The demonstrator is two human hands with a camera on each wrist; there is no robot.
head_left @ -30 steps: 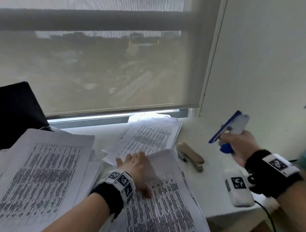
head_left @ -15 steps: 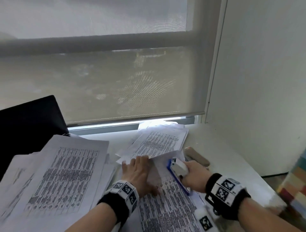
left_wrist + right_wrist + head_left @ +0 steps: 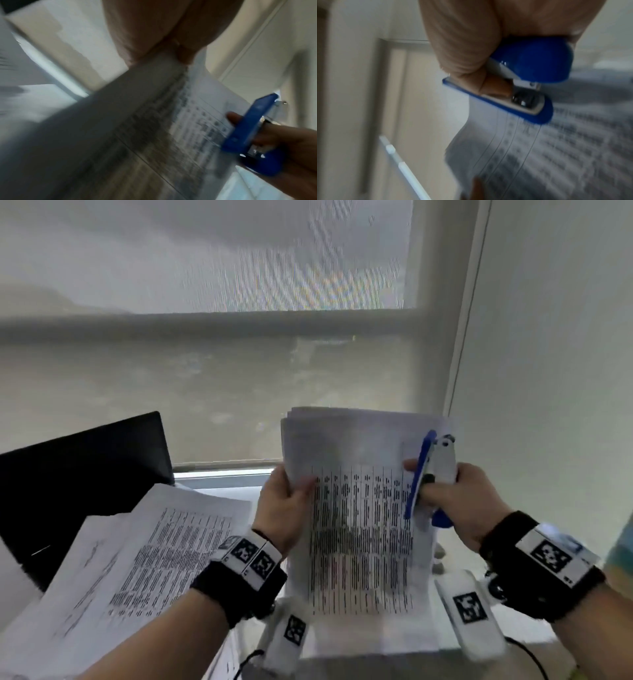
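- Two hands on one sheaf of printed tables [image 3: 359, 542], raised upright above the white desk [image 3: 236, 489].
- Left hand [image 3: 279, 508]: thumb in front, fingers behind, pinching the sheaf's left edge near the top.
- Right hand [image 3: 459, 505]: fingers curled round a blue-and-white stapler [image 3: 432, 470], thumb tip pressed on the sheaf's right edge.
- Stapler arms parted, one finger lying between them; blue base against the printed face near the upper right corner. Paper inside the throat or not: not determinable.
- Progress, as judged: sheaf gathered and lifted, stapler brought alongside. Remaining: squaring the edges, seating a corner in the throat, driving the staple. No staple visible anywhere in the sheaf.
- Surface: more loose printed pages [image 3: 154, 559] fanned out on the desk to the left, a black panel [image 3: 85, 474] standing behind them.
- Room: window straight ahead with a mesh roller blind [image 3: 205, 388] drawn down, plain pale wall [image 3: 548, 371] on the right.
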